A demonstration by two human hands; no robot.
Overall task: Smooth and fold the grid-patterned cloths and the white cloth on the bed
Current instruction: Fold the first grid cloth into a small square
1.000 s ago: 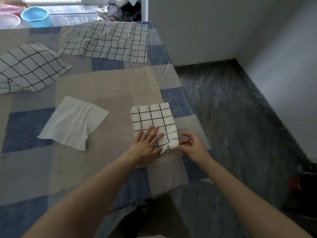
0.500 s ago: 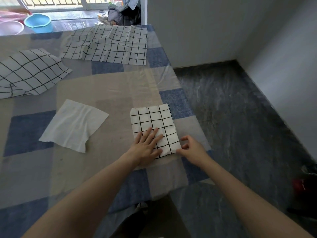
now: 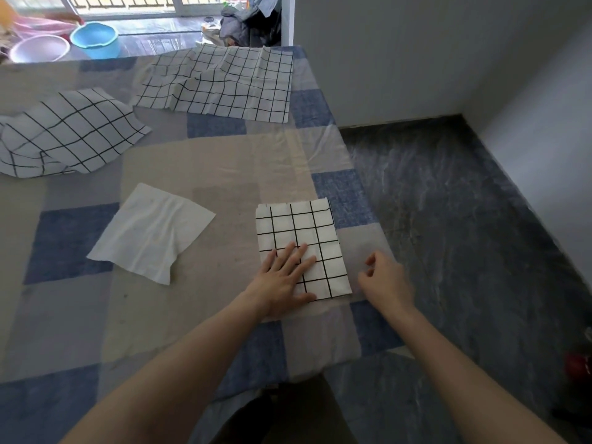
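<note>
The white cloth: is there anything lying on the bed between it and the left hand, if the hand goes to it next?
Nothing visible does. The left hand presses flat on the folded grid cloth, and the white cloth lies apart on its left side. Between them shows only bare bedsheet.

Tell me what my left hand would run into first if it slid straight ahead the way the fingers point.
Your left hand lies flat on the folded grid cloth, fingers pointing up-right. Going on, it would cross that cloth's far edge onto bare bedsheet; nothing else seems in line.
</note>
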